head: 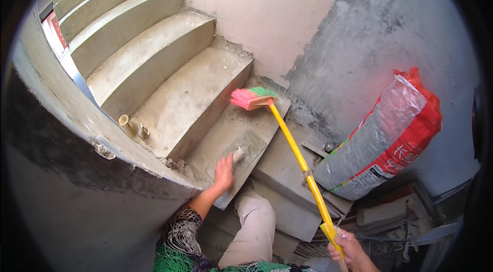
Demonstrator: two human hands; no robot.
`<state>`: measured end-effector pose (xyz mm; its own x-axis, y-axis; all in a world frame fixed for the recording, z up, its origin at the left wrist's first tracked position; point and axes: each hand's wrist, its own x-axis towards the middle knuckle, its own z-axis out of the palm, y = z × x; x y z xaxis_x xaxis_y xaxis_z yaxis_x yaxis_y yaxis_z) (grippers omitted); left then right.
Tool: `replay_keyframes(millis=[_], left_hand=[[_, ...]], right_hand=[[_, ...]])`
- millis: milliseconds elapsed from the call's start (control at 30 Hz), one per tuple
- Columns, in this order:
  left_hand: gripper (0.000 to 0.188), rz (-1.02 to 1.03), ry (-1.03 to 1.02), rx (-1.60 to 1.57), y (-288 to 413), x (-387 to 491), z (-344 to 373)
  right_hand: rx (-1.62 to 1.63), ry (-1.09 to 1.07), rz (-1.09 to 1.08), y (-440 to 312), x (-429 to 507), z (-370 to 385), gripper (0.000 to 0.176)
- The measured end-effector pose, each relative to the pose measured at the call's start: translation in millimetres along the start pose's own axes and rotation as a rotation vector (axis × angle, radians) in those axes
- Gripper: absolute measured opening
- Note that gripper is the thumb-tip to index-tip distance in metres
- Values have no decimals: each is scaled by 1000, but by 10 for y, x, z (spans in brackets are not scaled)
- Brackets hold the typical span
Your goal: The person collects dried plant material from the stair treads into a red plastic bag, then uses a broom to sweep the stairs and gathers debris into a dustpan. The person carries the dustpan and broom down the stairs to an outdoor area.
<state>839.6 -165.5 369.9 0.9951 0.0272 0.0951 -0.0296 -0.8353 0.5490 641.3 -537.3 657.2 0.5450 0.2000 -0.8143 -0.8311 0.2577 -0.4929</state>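
My right hand is closed around the lower part of a yellow broom handle. The broom head, with pink and green bristles turned up and away from me, is over a concrete step near the wall. On that same step lies a flat grey plastering float with a cylindrical grip. My left hand is at the near end of this grip, fingertips against it. Whether the fingers wrap around the grip is hidden from above.
Curved concrete stairs climb to the upper left beside a low parapet. A metal fitting lies on one tread. To the right leans a tall red and clear plastic bag bearing writing. Below it are a flat metal strip and assorted clutter.
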Motion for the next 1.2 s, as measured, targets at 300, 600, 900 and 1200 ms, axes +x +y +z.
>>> replay_keyframes(millis=[300, 600, 900, 1200], left_hand=[[77, 21, 35, -31, 33, -4, 14], [70, 25, -5, -13, 13, 31, -24], [64, -25, 11, -107, 42, -35, -29], [65, -64, 41, -98, 43, -112, 23]], right_hand=[[-10, -10, 63, -11, 173, 67, 28], [-297, 98, 15, -629, 262, -82, 31], [-346, 34, -32, -965, -61, -13, 41], [-369, 57, 15, -989, -260, -53, 36]])
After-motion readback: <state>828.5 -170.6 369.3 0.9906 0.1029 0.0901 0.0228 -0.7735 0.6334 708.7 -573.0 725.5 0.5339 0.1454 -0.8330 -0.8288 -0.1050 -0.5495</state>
